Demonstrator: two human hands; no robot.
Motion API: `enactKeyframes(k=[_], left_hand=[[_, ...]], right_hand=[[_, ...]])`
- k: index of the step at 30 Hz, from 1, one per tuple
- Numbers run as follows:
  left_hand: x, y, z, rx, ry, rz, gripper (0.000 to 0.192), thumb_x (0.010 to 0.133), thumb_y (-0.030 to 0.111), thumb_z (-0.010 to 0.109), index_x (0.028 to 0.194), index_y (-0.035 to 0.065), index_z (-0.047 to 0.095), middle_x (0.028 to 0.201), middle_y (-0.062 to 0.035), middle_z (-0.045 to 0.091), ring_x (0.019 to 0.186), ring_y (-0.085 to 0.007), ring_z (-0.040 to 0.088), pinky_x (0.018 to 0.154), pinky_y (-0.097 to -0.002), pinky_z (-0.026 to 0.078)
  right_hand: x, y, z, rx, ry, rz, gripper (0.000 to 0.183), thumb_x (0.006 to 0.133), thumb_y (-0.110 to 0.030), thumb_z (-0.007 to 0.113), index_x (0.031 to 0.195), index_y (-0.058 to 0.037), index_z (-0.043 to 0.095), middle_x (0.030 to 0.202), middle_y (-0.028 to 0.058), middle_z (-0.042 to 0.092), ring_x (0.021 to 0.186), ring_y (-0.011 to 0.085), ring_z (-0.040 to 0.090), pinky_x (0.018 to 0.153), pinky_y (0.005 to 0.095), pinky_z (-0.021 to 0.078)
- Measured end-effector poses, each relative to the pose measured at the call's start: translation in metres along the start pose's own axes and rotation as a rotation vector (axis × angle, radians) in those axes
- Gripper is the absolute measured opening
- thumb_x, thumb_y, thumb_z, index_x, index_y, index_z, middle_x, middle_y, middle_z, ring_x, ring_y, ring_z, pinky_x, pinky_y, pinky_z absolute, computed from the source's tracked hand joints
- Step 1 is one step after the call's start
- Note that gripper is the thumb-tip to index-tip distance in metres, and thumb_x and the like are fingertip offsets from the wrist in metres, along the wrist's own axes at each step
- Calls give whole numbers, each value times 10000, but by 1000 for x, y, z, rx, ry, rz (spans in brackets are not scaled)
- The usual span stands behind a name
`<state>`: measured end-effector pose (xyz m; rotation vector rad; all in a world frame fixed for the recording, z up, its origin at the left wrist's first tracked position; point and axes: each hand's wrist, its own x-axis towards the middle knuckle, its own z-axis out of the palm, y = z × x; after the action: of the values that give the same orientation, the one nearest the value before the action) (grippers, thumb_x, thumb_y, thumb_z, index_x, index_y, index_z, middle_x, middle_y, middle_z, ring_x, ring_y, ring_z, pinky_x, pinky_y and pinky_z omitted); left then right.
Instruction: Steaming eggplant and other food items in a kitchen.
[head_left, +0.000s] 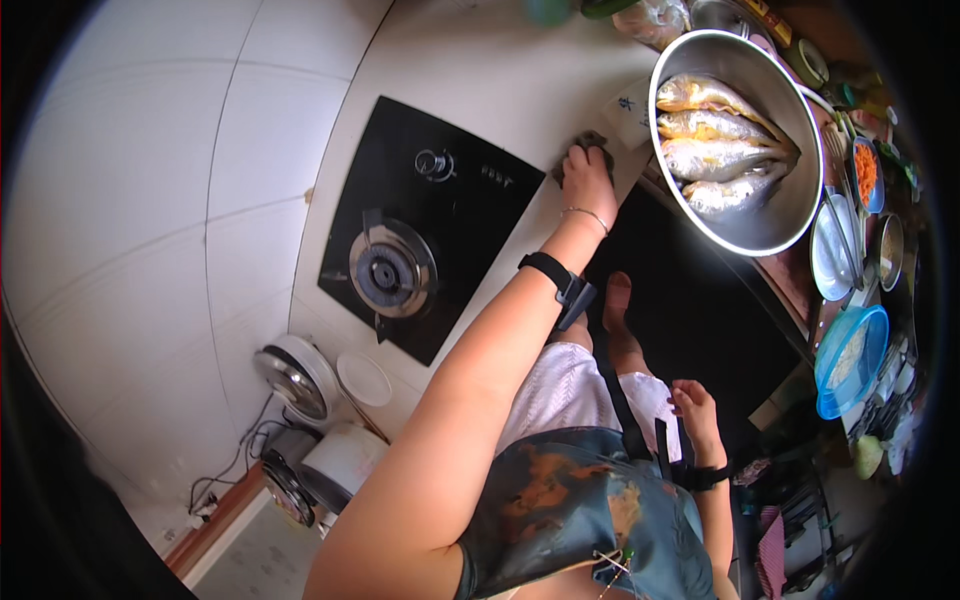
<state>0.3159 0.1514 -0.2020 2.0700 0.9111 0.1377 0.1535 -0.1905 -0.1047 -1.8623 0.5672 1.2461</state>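
My left hand (589, 180) grips a crumpled dark cloth (592, 140) and presses it on the pale countertop (517, 225), beside the right corner of a black glass gas hob (442, 202). The hob has one burner (384, 274) and a control knob (433, 165). My right hand (696, 412) hangs by my leg, fingers loosely curled and apart, with nothing visible in it. To the right of the cloth is a large stainless steel bowl (806, 202) with several whole fish (720, 127) lying side by side.
Behind the hob are a white-tiled wall (142, 150), a white plate (364, 379) and a rice cooker (345, 457) with cables. On the right side stand a blue plastic basin (829, 397), a bowl of shredded orange food (865, 174), and a pale blue plate (829, 255).
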Motion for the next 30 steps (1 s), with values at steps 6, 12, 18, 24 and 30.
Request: enactKeyframes(k=[6,12,18,24,30], left_hand=[[103,-57,-49,-318,140,-248,391,886,291,326,843,-51,511,825,-235,578,809,-384,554,747,-442,428],[120,-41,-70,130,118,-25,308,875,232,381,939,-49,490,994,-248,532,885,-370,541,786,-430,436],[-39,-35,-15,276,36,366,318,702,47,589,1014,40,526,1030,-184,492,924,-383,507,814,-446,431],[-146,-103,-104,228,25,18,381,749,34,577,1120,37,491,1093,-183,467,997,-357,498,859,-395,424],[-303,-233,-173,298,356,-239,369,775,37,533,1137,19,466,1074,-215,475,1021,-382,454,900,-433,365]], right_hand=[[-11,-4,-32,-99,44,-23,206,877,-124,503,1044,-16,557,929,61,612,803,142,599,656,252,474],[-28,56,-49,-55,93,114,203,861,-124,523,1028,-15,564,902,54,612,779,137,598,637,253,474],[-20,38,-55,-72,69,-14,181,869,-106,515,1015,-12,568,882,45,607,770,123,580,644,242,460],[-21,24,-58,-169,23,-52,210,867,-113,508,1039,-7,563,902,52,612,784,131,589,658,252,465],[-12,7,-49,-308,-53,-156,223,857,-114,512,1040,1,567,911,66,622,794,143,604,659,256,472]])
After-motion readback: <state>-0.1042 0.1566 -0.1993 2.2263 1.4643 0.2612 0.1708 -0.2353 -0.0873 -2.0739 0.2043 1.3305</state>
